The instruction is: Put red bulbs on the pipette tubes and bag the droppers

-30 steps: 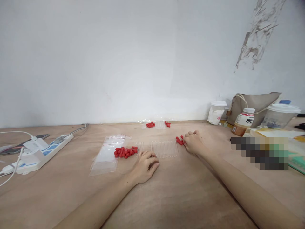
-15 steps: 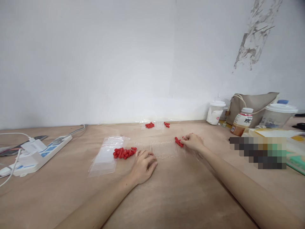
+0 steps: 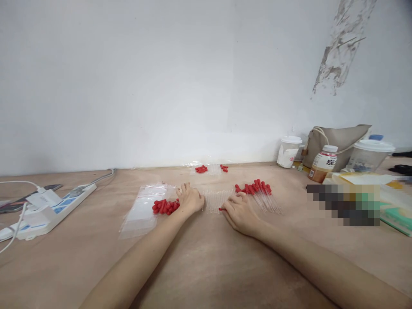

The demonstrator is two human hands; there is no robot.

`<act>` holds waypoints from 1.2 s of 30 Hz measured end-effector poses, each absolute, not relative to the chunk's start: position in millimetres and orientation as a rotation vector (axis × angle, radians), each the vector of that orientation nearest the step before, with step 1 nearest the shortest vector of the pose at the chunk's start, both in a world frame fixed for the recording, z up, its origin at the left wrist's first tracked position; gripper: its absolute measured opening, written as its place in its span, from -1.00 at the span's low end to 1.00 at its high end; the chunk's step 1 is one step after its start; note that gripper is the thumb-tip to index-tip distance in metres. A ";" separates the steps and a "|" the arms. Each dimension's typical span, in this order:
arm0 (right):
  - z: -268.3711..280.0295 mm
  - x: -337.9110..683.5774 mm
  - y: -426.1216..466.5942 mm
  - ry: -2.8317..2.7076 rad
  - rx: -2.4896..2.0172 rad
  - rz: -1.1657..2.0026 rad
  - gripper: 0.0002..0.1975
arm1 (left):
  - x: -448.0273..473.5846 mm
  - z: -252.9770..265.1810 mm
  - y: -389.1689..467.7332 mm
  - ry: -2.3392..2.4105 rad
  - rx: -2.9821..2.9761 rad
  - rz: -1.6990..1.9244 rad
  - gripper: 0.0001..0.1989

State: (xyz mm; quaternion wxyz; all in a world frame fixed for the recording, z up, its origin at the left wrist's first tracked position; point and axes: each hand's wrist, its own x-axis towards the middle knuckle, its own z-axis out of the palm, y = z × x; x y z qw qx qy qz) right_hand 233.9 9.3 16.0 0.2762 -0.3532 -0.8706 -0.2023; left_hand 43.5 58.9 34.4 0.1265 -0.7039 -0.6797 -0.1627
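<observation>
My left hand [image 3: 191, 201] is at the left end of a row of thin clear tubes [image 3: 213, 201]. Its thumb and forefinger are closed at the tubes, the other fingers raised; what they pinch is hidden. Partly behind that wrist lies a pile of red rubber bulbs [image 3: 164, 207]. At the right end of the row, my right hand [image 3: 240, 213] is closed, with one small red rubber bulb [image 3: 220, 209] showing at its fingertips. Beyond and to the right of it lie several droppers [image 3: 262, 193], clear tubes with red bulbs on their ends.
Clear zip bags [image 3: 141, 214] lie left of the bulb pile. Near the wall is a bag [image 3: 214, 170] with more red bulbs and tubes. A power strip [image 3: 61, 210] sits at left. A cup [image 3: 289, 152], a drink bottle [image 3: 323, 163] and a grey bag [image 3: 343, 139] stand at right.
My right hand has moved left and nearer from the droppers to the tube row, a red bulb now at its fingertips. My left hand has shifted slightly forward and turned toward the tubes.
</observation>
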 end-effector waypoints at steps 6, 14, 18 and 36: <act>0.8 228.2 2.3 -2.213 -0.944 -0.679 -0.74 | 57.2 28.0 76.4 -2.103 -1.985 -0.374 -0.69; 5.5 231.6 -0.1 -2.156 -1.093 -0.561 -0.87 | 54.0 46.5 45.1 -1.826 -2.107 -0.502 -0.73; 11.0 232.6 -2.2 -2.160 -1.107 -0.432 -0.89 | 32.6 38.7 11.7 -1.330 -2.473 -0.643 -0.83; -5.5 231.0 4.4 -2.139 -0.697 -0.117 -0.83 | 14.1 16.4 -2.5 -0.914 -2.553 -0.905 -0.75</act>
